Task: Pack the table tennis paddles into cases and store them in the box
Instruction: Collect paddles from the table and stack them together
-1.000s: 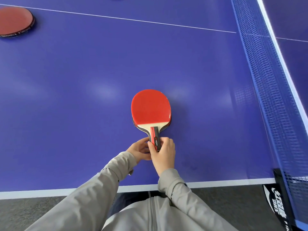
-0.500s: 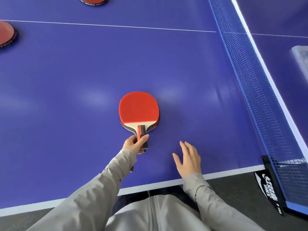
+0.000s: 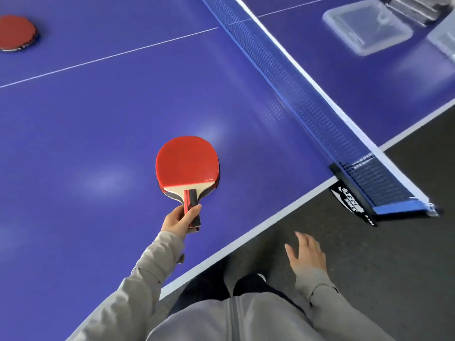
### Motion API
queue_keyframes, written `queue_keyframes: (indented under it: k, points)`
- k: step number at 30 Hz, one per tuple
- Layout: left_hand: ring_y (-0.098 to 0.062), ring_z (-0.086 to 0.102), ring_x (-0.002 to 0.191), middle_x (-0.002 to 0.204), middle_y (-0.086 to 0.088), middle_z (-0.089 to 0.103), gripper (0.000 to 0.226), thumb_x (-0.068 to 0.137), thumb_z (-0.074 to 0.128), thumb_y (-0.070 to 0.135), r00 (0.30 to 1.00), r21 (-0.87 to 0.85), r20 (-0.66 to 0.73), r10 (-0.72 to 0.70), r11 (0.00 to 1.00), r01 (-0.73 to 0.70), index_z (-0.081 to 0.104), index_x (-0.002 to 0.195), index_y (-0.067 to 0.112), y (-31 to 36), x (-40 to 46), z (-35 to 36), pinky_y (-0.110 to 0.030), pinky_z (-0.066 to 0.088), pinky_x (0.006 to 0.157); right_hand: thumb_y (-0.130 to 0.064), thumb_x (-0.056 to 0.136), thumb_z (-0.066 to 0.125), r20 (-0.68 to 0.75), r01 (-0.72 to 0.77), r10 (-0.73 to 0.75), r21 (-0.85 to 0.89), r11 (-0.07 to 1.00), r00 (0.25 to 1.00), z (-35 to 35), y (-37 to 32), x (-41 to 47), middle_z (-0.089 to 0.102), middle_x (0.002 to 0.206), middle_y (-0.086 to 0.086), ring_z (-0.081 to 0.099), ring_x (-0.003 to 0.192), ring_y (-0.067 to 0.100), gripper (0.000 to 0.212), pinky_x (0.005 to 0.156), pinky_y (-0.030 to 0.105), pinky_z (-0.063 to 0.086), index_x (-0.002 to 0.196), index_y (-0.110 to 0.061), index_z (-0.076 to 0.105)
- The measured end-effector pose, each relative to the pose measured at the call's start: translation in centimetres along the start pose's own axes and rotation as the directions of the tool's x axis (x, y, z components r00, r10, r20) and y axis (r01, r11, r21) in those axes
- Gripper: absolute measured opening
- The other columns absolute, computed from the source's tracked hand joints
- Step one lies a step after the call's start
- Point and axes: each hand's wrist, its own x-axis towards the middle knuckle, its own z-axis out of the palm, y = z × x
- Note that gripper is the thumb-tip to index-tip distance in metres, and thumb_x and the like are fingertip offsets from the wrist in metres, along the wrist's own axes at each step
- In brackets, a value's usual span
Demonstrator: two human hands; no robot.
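This is a table tennis room or sports hall — the view is filled by a blue table tennis table [image 3: 98, 119] with white lines and a white edge. A blue net [image 3: 307, 94] stretches across it, fixed at the side by a black clamp [image 3: 354, 205] with white lettering. Red paddles [image 3: 187, 161] lie or are held over the surface, and dark grey floor [image 3: 394, 242] — plain, like carpet — shows beside the table.

Paddle [image 3: 187, 161] mid-table, second paddle [image 3: 16, 33] far left, net [image 3: 307, 94] right, case [image 3: 366, 28] beyond
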Motion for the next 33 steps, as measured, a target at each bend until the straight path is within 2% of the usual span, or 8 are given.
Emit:
queue_keyframes:
  k: [3,7,11,16,20,25,30,33]
  points:
    - [-0.011,0.057,0.053,0.064,-0.001,0.053,0.032,0.067,0.067,0.042,0.996,0.04,0.073,0.045,0.998,-0.048,0.061,0.076,0.012,0.2,-1.3,3.3,-0.019,0.05,0.053,-0.045,0.095,0.043,0.093,-0.071,0.067,0.045,0.996,0.993,1.2,3.3,-1.5,0.035,0.146,0.002,0.03,0.136,0.022,0.053,0.106,0.037,0.03,0.142,-0.022,0.033]
    - [-0.019,0.056,0.063,0.068,-0.006,0.053,0.03,0.069,0.067,0.038,0.984,0.099,0.174,0.05,0.993,-0.068,0.061,0.078,0.01,-0.5,-3.5,8.0,-0.023,0.051,0.055,-0.047,0.095,0.04,0.219,-0.126,0.109,0.066,0.99,0.97,2.6,7.8,-2.9,0.034,0.146,0.003,0.031,0.136,0.023,0.054,0.107,0.037,0.031,0.142,-0.023,0.031]
    - [-0.016,0.059,0.061,0.065,0.0,0.062,0.017,0.083,0.07,0.026,0.965,0.135,0.259,0.029,0.989,-0.066,0.064,0.084,0.011,-2.7,-6.9,13.1,-0.022,0.05,0.051,-0.048,0.095,0.039,0.311,-0.156,0.13,0.062,0.986,0.942,3.4,12.8,-4.5,0.036,0.145,0.003,0.031,0.135,0.023,0.054,0.107,0.037,0.032,0.142,-0.022,0.031]
    - [-0.023,0.059,0.076,0.077,-0.006,0.062,0.027,0.071,0.067,0.037,0.941,0.207,0.339,0.007,0.975,-0.082,0.065,0.085,0.015,-5.8,-11.9,19.8,-0.041,0.052,0.072,-0.047,0.096,0.038,0.358,-0.199,0.155,0.09,0.976,0.921,3.8,19.7,-6.5,0.035,0.147,0.004,0.031,0.137,0.024,0.053,0.108,0.038,0.03,0.142,-0.022,0.031]
    - [-0.014,0.055,0.064,0.061,0.006,0.06,0.024,0.067,0.068,0.039,0.927,0.238,0.373,0.037,0.962,-0.134,0.064,0.076,0.017,-8.0,-15.3,25.2,-0.024,0.049,0.057,-0.048,0.096,0.036,0.421,-0.266,0.203,0.096,0.959,0.884,4.2,25.4,-8.0,0.032,0.148,0.005,0.033,0.136,0.027,0.053,0.108,0.041,0.031,0.143,-0.023,0.029]
    - [-0.017,0.055,0.064,0.065,-0.002,0.06,0.044,0.054,0.071,0.052,0.876,0.268,0.481,0.039,0.945,-0.189,0.063,0.077,0.015,-9.4,-17.9,30.9,-0.029,0.047,0.058,-0.047,0.097,0.035,0.459,-0.367,0.263,0.152,0.918,0.848,4.8,31.9,-10.2,0.029,0.152,0.007,0.033,0.136,0.028,0.056,0.107,0.038,0.034,0.145,-0.018,0.027]
    - [-0.01,0.058,0.061,0.062,0.005,0.061,0.046,0.053,0.072,0.051,0.826,0.292,0.564,-0.001,0.935,-0.198,0.064,0.08,0.015,-9.8,-20.0,35.9,-0.022,0.049,0.054,-0.048,0.096,0.04,0.501,-0.505,0.333,0.258,0.823,0.799,5.2,36.3,-11.4,0.03,0.152,0.004,0.036,0.136,0.028,0.057,0.108,0.037,0.032,0.145,-0.022,0.031]
    - [-0.005,0.057,0.059,0.059,0.011,0.06,0.037,0.061,0.071,0.047,0.791,0.326,0.612,-0.012,0.915,-0.239,0.062,0.079,0.016,-9.6,-20.4,38.8,-0.018,0.046,0.053,-0.049,0.094,0.044,0.521,-0.57,0.367,0.304,0.763,0.771,5.0,38.1,-11.0,0.034,0.151,0.004,0.039,0.134,0.028,0.058,0.107,0.038,0.034,0.144,-0.021,0.035]
